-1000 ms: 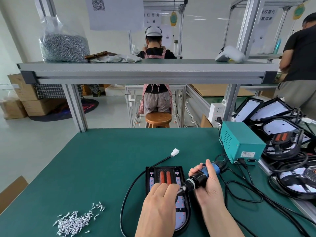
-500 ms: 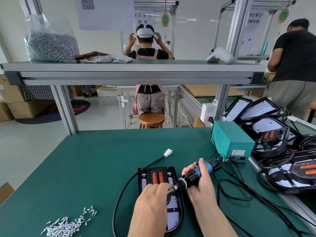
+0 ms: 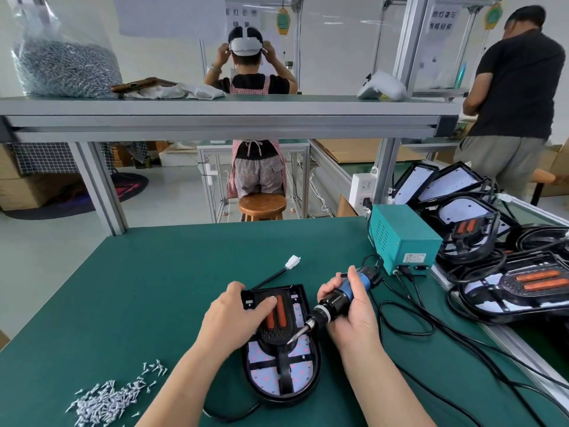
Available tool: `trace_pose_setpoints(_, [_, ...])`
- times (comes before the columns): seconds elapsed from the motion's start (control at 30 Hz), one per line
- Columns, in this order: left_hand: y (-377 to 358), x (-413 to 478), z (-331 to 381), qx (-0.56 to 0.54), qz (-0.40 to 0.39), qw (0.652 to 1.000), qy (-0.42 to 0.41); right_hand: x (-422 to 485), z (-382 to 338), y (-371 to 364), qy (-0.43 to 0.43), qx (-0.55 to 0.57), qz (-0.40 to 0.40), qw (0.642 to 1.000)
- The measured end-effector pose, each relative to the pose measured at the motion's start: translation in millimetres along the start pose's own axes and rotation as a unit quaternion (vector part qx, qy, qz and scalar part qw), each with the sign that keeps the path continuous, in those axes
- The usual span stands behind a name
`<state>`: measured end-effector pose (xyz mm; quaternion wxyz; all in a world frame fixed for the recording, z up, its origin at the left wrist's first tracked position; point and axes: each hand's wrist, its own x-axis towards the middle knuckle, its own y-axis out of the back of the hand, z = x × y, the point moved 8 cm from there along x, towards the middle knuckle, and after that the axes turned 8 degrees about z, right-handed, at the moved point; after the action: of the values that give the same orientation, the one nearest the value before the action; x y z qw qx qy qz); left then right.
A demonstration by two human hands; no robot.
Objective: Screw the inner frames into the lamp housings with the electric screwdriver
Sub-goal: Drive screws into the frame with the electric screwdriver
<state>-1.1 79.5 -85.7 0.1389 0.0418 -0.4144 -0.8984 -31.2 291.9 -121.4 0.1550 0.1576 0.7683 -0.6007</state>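
A black lamp housing (image 3: 311, 386) lies on the green mat in front of me, its black inner frame (image 3: 284, 363) with two orange bars on a white LED board. My left hand (image 3: 234, 315) rests on the housing's far left part, fingers spread over the frame. My right hand (image 3: 346, 312) grips the blue and black electric screwdriver (image 3: 341, 295). Its bit points down-left and touches the frame's right side. A pile of small silver screws (image 3: 114, 400) lies at the front left.
A teal power box (image 3: 400, 238) stands at the right with black cables (image 3: 409, 322) trailing across the mat. Several more lamp housings (image 3: 517, 288) are stacked at the far right. The housing's cable ends in a white plug (image 3: 292, 261). Two people work behind the shelf.
My left hand has moved from beside the screwdriver bit up to the housing's far left part. The bit now sits at the frame's right side. The view has shifted.
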Motion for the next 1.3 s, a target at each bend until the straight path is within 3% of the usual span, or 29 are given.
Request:
trace_pose_setpoints(0.1, [-14, -4, -10, -0.126, -0.015, 0.991, 0.049, -8, -7, -5, 0.028, -0.007, -0.001, 1.000])
trace_pose_setpoints(0.2, [-30, -12, -18, -0.270, -0.051, 0.955, 0.117, -19, -14, -11, 0.071, -0.029, 0.001, 0.997])
trace_pose_setpoints(0.3, [-39, -16, -14, -0.330, -0.067, 0.932, 0.136, -29, -21, -22, 0.129, -0.074, -0.007, 0.989])
trace_pose_setpoints(0.6, [-37, -15, -6, -0.341, -0.069, 0.928, 0.135, -74, -10, -69, 0.311, -0.274, -0.108, 0.904])
trace_pose_setpoints(0.83, [-39, -16, -10, -0.343, -0.071, 0.926, 0.142, -85, 6, -80, 0.339, -0.336, -0.153, 0.865])
trace_pose_setpoints(1.3, [-39, -19, -11, -0.331, -0.075, 0.928, 0.152, -93, 20, -88, 0.331, -0.373, -0.205, 0.842])
